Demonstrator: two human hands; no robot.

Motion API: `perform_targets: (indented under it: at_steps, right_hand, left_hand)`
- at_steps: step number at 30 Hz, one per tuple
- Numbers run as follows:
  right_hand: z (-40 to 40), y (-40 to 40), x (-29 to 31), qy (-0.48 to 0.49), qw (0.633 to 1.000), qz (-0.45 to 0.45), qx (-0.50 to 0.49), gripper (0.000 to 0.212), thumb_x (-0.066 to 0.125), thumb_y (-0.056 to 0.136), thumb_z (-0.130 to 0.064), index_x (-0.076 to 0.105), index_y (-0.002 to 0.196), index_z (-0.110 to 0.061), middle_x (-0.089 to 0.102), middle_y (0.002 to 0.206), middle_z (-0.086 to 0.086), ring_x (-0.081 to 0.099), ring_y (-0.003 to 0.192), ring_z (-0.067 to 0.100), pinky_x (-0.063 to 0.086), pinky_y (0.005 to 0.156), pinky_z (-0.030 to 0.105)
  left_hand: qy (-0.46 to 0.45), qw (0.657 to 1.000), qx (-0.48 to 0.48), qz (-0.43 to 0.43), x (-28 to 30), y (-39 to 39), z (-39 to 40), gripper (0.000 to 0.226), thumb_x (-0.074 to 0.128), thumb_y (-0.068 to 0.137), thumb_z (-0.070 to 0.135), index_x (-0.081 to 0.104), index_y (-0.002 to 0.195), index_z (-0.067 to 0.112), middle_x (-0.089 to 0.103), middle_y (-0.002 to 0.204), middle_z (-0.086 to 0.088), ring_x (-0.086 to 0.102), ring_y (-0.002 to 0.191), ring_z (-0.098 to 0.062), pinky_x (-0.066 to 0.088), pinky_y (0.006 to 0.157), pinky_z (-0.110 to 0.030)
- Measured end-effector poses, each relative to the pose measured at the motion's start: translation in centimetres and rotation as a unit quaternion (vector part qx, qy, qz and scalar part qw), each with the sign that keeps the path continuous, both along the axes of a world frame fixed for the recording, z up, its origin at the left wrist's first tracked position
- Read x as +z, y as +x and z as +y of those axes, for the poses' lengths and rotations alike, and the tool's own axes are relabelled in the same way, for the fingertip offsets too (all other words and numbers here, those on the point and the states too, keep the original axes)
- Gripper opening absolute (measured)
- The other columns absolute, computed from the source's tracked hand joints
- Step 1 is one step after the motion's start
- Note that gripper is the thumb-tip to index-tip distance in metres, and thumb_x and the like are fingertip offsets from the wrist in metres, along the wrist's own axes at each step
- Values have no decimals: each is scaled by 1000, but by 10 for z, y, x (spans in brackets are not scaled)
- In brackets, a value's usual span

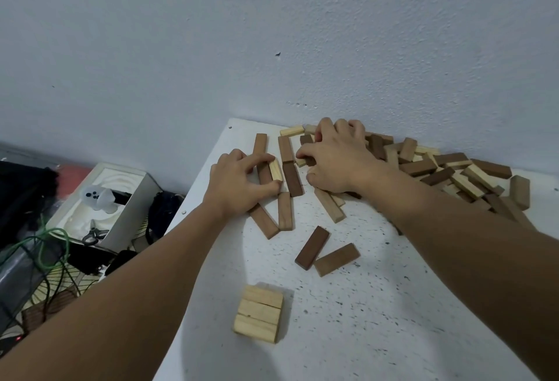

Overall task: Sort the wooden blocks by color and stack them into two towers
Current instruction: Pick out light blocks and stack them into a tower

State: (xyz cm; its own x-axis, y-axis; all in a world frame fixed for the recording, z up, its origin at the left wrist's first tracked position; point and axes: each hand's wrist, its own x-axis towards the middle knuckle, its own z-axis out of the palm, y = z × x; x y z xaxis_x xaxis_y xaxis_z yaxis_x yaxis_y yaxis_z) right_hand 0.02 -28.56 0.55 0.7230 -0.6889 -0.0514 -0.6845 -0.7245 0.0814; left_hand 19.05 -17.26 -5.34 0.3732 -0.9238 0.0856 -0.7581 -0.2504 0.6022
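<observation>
Holding scissors (pixel 94 234), white box (pixel 133 199) sits beside table (pixel 378 305).

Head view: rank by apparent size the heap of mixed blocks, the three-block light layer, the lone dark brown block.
1. heap of mixed blocks, by far the largest.
2. three-block light layer.
3. lone dark brown block.
The layer is nearer the camera, which inflates it, but it is three blocks against one, so the order holds.

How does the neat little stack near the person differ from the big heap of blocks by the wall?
The stack holds only pale blocks laid side by side; the heap mixes pale and dark ones, jumbled at all angles. The stack stands untouched; the right hand is in the heap. Both rest on the white table.
</observation>
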Motion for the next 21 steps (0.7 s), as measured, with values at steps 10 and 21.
perform_targets:
  at_steps: [10,21]
  right_hand:
    - [2,7,13,-6,997,78,19,40,62,93,-28,61,129,-45,39,130,4,34,125,31,20,111,56]
    - [8,6,3,-90,993,-55,57,35,68,77,-50,70,110,-38,43,121,-4,40,117,24,18,113,51]
  left_hand:
    - [12,1000,-3,-9,1,0,1,56,65,69,71,61,123,60,50,97,11,46,103,-14,42,100,-42]
    - [12,999,-2,31,8,-1,1,53,72,64,67,67,115,56,55,97,10,50,101,-14,45,98,-43]
